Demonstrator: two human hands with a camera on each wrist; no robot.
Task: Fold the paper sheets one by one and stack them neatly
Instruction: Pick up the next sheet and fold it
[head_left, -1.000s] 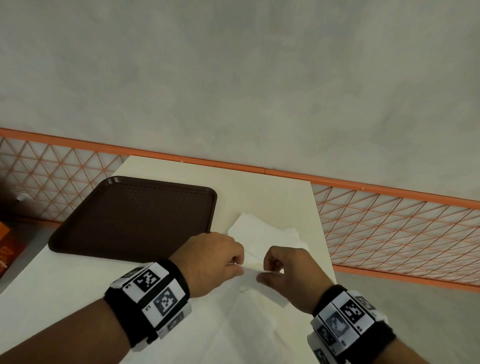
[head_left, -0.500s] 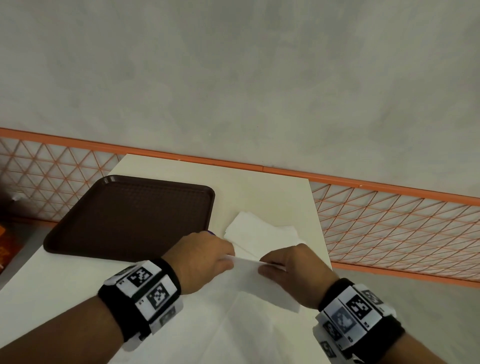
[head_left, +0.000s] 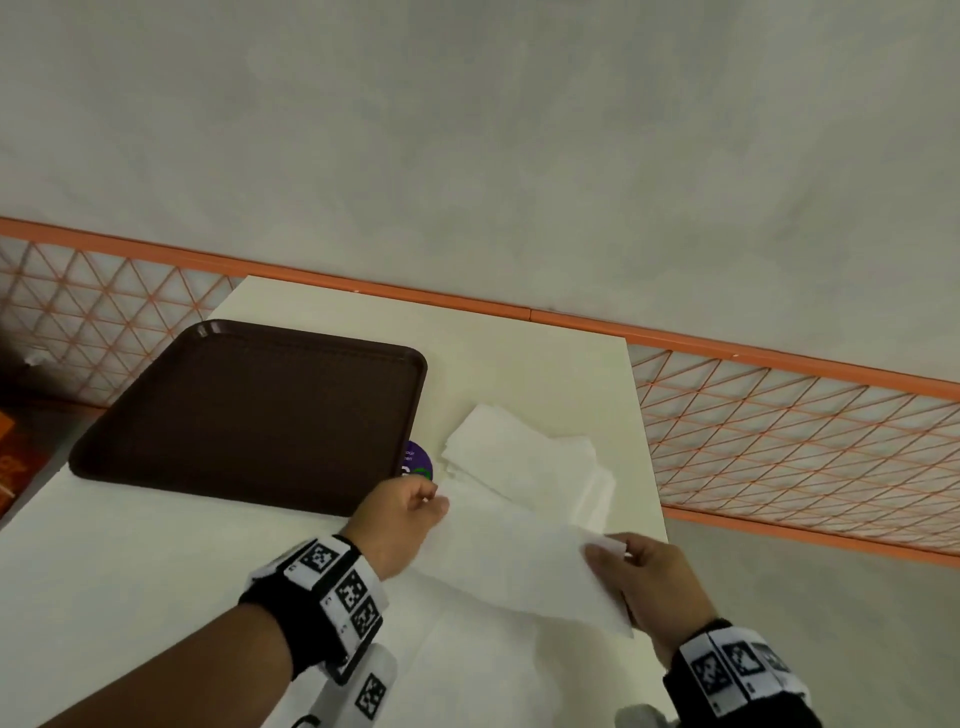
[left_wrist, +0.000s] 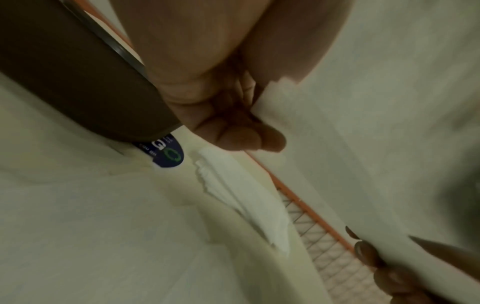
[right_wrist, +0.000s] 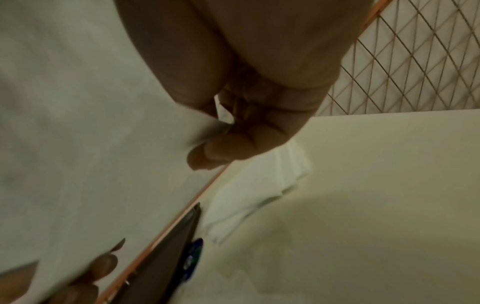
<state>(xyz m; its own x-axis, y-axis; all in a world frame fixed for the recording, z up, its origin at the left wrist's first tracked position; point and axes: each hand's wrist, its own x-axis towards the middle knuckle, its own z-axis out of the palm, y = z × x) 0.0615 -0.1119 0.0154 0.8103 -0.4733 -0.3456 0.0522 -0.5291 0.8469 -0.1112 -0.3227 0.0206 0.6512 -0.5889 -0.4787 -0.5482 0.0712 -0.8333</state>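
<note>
Tray: a dark brown tray (head_left: 249, 405) lay on the left part of the pale bench (head_left: 519, 364), its near right corner covering part of a round purple sticker (head_left: 417, 460).
Left hand: the left hand (head_left: 400, 519) sat just in front of the tray's near right corner, fingers curled, pinching the left corner of a white paper sheet (head_left: 519, 561).
Sheet: it was lifted off the bench and stretched between the two hands, which were apart.
Stack: folded white sheets (head_left: 519, 457) lay piled on the bench beyond the held sheet, right of the sticker, edges not quite aligned.
Right hand: the right hand (head_left: 649, 582) pinched the sheet's right corner between thumb and curled fingers, near the bench's right edge.
Background: an orange lattice rail (head_left: 779, 441) ran behind and to the right of the bench.
</note>
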